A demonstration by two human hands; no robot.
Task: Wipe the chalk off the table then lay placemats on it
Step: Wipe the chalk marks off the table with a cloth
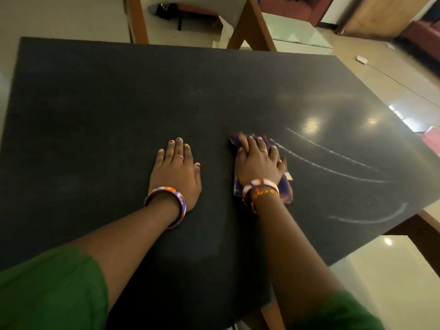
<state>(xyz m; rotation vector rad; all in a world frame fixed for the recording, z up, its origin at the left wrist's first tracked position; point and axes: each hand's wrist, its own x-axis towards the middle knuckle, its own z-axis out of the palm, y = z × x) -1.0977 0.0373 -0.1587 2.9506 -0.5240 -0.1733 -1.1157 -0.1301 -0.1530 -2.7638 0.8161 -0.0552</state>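
- The left and middle of the dark counter (95, 103) show only faint smudges and no clear chalk lines, so I judge that part of the wiping to be largely done.
- The left hand (175, 172) lies palm down just left of centre frame, its fingers straight and close together and the thumb out to the side. It holds nothing and looks to be bracing the person against the counter.
- The right hand (258, 163) sits just right of centre, pressed flat on a purple cloth (284, 189) with the fingers slightly spread over its top. The cloth is bunched under the palm and pokes out past the fingertips and beside the wrist.
- Chalk marks (333, 160) remain: two long curved lines sweep from beside the cloth toward the right edge of the frame.
- A shorter curved chalk streak (378, 219) lies lower right, near the counter's corner.
- By my reading the wiping is unfinished on the right side, and the cloth sits right at the start of the lines.
- No placemats are in view, so that step has not been started.
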